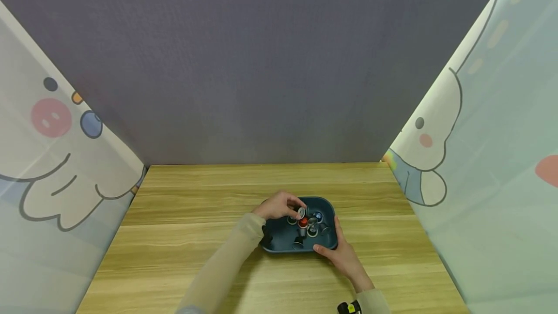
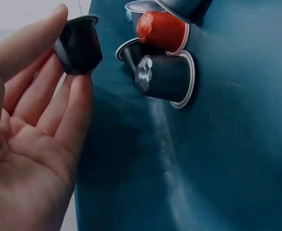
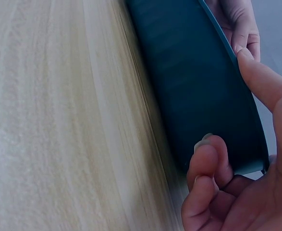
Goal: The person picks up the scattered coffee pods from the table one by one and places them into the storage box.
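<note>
My left hand (image 1: 281, 206) is over the dark teal tray (image 1: 281, 243), pinching a small black coffee capsule (image 2: 79, 48) between thumb and fingertips. In the left wrist view that capsule hangs upright with its rim on top. Below it, inside the tray, lie a red capsule (image 2: 162, 31), a black capsule (image 2: 167, 77) on its side and several other dark or silvery ones. My right hand (image 1: 343, 257) grips the tray's near right corner. Seen from the right wrist, its thumb (image 3: 261, 79) presses on the rim while the curled fingers lie against the outer wall.
The tray stands on a wood-grain table (image 1: 196, 207). A dark grey panel (image 1: 261, 71) rises behind the table's far edge. Cartoon-printed curtains hang on the left (image 1: 56, 168) and right (image 1: 492, 159). A black band (image 1: 349, 307) circles the right wrist.
</note>
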Motion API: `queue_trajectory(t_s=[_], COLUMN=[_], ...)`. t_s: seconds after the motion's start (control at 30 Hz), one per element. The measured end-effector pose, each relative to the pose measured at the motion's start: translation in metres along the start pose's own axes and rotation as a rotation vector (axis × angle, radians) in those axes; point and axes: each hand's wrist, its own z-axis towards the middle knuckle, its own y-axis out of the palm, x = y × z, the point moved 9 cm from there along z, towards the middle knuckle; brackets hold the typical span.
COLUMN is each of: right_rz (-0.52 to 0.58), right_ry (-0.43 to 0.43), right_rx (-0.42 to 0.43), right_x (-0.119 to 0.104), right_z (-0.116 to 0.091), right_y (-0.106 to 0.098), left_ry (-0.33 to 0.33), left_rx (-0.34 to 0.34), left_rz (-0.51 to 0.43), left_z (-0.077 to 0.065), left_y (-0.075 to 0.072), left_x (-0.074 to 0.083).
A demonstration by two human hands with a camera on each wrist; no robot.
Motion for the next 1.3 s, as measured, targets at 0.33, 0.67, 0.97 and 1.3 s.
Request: queue_trajectory(t_s=[0.33, 0.67, 0.97, 1.3], right_rz=[0.051, 0.033, 0.028, 0.063], right_ry=[0.060, 0.044, 0.029, 0.048], right_rx=[-0.025, -0.020, -0.018, -0.027], right_x=[0.008, 0.006, 0.003, 0.004], right_z=[0.003, 0.003, 0.002, 0.002], right_y=[0.004, 0.003, 0.003, 0.004], left_ry=[0.066, 0.072, 0.047, 0.059], left_rx=[-0.224, -0.338, -0.382, -0.371], left_rz=[-0.115, -0.185, -0.196, -0.237], left_z=[0.006, 0.011, 0.013, 0.014], left_y=[0.033, 0.056, 0.066, 0.063], left_x=[0.006, 0.004, 0.002, 0.001])
